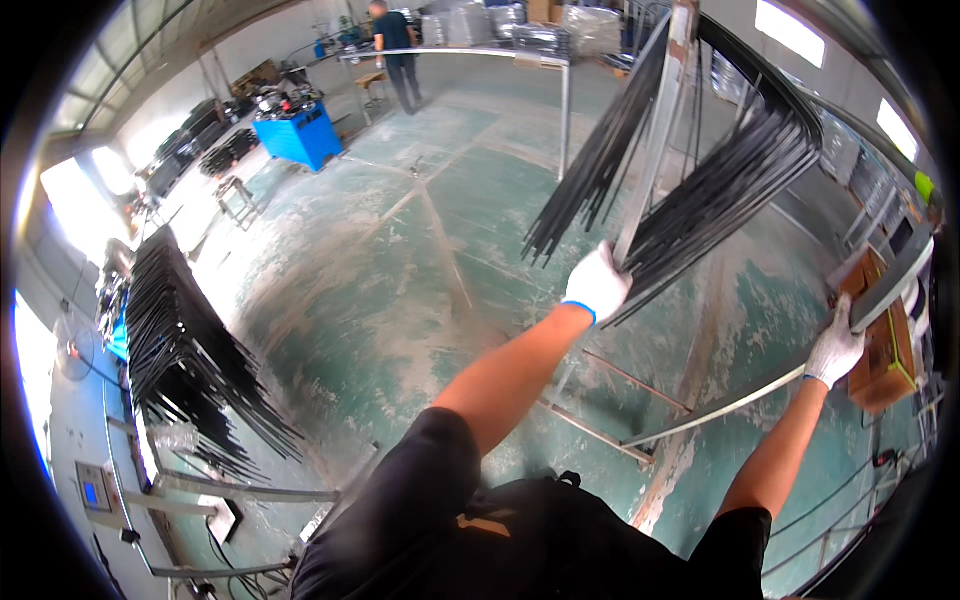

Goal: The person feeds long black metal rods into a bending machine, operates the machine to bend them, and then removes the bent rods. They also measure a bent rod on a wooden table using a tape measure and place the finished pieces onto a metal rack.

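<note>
A metal rack carries dark bundles of long thin black strips that hang down at a slant. My left hand, in a white glove with a blue cuff, is closed round the lower visible part of the rack's upright metal post. The strip ends hang right beside these fingers. Farther right, my right hand, also gloved in white, grips a grey metal bar of the rack. Its fingers are partly hidden. Below it, the rack's bottom rail runs toward the floor near my body.
Another rack of black strips stands at the left. A cardboard box sits beyond my right hand. Farther off are a blue machine cabinet, a small stool, a long metal frame and a person walking.
</note>
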Tool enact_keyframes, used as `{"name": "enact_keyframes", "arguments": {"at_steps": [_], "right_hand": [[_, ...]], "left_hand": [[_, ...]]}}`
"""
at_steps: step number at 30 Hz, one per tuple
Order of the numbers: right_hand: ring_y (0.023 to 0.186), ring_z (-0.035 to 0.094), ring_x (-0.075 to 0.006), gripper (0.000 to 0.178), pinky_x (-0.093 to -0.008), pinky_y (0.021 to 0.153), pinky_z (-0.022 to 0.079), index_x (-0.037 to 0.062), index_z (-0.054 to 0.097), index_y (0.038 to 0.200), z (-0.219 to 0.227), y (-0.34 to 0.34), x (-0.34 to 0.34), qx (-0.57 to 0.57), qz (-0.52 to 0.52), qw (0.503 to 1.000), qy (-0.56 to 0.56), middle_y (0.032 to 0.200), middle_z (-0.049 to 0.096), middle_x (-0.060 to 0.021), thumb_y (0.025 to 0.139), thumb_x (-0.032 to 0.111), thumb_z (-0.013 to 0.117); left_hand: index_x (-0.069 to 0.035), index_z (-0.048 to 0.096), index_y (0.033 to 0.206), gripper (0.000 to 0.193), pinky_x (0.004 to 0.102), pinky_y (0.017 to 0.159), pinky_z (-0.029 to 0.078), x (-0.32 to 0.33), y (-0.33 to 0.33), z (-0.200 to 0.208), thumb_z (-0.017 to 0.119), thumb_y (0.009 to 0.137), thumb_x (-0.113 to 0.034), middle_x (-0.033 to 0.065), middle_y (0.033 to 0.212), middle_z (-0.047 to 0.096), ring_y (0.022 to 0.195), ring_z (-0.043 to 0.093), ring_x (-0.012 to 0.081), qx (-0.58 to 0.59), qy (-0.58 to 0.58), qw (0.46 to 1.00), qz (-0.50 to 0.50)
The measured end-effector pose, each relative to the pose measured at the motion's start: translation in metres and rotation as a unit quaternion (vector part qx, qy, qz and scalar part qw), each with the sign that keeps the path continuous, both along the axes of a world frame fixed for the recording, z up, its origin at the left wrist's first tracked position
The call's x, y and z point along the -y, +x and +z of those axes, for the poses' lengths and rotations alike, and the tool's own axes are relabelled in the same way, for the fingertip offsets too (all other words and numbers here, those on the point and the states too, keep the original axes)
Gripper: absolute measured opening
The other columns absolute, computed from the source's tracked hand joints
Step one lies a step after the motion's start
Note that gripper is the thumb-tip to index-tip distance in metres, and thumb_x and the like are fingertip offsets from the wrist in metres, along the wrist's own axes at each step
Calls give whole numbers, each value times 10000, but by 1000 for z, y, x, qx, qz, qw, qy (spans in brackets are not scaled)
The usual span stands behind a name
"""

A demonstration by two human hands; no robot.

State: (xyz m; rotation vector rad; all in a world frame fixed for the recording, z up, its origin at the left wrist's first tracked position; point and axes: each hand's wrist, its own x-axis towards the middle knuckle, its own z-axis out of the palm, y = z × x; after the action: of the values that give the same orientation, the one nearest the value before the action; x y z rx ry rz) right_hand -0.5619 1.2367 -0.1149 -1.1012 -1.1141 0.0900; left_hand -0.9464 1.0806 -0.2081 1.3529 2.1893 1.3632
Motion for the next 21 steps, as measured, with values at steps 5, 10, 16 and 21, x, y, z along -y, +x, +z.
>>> {"name": "enact_keyframes", "arguments": {"at_steps": [5,10,16,21], "right_hand": [[631,602,-129,423,-311,576,484,-12,766,1047,-5,-2,-29,-31,50,996,-68,757,683,-44,954,400,785],[946,734,-242,548,-369,864,547,-43,744,1211,-10,18,-59,38,-15,998,-44,1092,793,-157,950,438,773],[1087,726,-289,672,-381,960,533,-47,716,1279,-6,-3,-78,7,-19,992,-125,1259,751,-187,956,542,743],[1094,715,-383,684,-444,957,542,-23,688,1321,-62,-17,-73,48,-144,973,-172,1265,730,-225,992,576,659]], "left_hand": [[-1,609,1314,534,435,1016,543,51,-5,-79,718,855,-250,230,1251,717,1187,685,395,32,-93,995,-15],[6,658,1305,533,414,1017,545,149,-35,-168,715,875,-305,228,1239,728,1180,700,356,90,-219,971,11],[27,740,1059,394,428,881,573,341,-93,-314,679,827,-284,261,1008,744,980,753,356,95,-325,924,179],[-17,679,921,73,452,565,545,477,-112,-439,663,917,-88,146,751,664,656,684,298,430,-352,742,376]]}}
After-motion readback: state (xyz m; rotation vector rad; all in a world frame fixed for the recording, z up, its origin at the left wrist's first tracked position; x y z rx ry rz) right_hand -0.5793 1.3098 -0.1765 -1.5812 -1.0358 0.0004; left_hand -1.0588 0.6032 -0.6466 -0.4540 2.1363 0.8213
